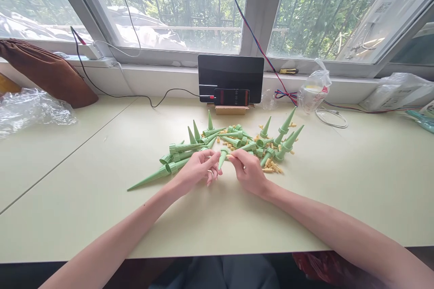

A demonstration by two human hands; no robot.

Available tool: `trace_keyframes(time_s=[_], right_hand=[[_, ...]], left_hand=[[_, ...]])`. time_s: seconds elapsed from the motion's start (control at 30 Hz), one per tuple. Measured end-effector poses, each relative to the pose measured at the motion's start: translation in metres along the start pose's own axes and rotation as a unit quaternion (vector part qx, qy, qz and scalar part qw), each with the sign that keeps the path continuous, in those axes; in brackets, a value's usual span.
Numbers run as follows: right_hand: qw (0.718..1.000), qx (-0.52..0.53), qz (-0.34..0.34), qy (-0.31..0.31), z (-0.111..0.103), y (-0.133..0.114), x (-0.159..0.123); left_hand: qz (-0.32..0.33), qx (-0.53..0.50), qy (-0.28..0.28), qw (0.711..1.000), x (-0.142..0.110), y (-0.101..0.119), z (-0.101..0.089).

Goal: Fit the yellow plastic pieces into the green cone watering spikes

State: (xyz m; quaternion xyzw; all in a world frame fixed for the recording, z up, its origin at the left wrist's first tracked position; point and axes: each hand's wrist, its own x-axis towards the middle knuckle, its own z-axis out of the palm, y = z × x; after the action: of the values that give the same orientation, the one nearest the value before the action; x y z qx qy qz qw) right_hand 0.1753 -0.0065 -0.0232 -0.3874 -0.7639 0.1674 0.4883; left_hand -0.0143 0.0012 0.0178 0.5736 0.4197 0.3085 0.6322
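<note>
A heap of green plastic cone spikes [233,140] lies mid-table, with several small yellow pieces [273,167] scattered among them. My left hand [198,169] is closed around one green cone [222,158], its tip pointing down toward me. My right hand [247,169] pinches a small yellow piece [230,157] at the cone's wide end. A long stack of nested cones [152,176] lies just left of my left hand.
A dark tablet [230,76] and a phone [231,97] stand on a cardboard holder at the back. A brown cloth bag [47,72] and crumpled clear plastic [30,108] lie far left. A plastic bag [313,88], white cable [332,119] and wires sit back right.
</note>
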Motion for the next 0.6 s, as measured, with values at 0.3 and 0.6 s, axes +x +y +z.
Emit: trace_keyframes(time_s=[0.3,0.6], right_hand=[[1.0,0.014,0.013,-0.015,0.0009,0.0011,-0.001],[0.997,0.056,0.049,-0.035,-0.0024,-0.0004,0.0032]], left_hand=[[0.016,-0.046,-0.029,0.998,-0.0004,-0.0016,-0.0008],[0.061,0.026,-0.025,0.997,-0.001,-0.0029,-0.0019]])
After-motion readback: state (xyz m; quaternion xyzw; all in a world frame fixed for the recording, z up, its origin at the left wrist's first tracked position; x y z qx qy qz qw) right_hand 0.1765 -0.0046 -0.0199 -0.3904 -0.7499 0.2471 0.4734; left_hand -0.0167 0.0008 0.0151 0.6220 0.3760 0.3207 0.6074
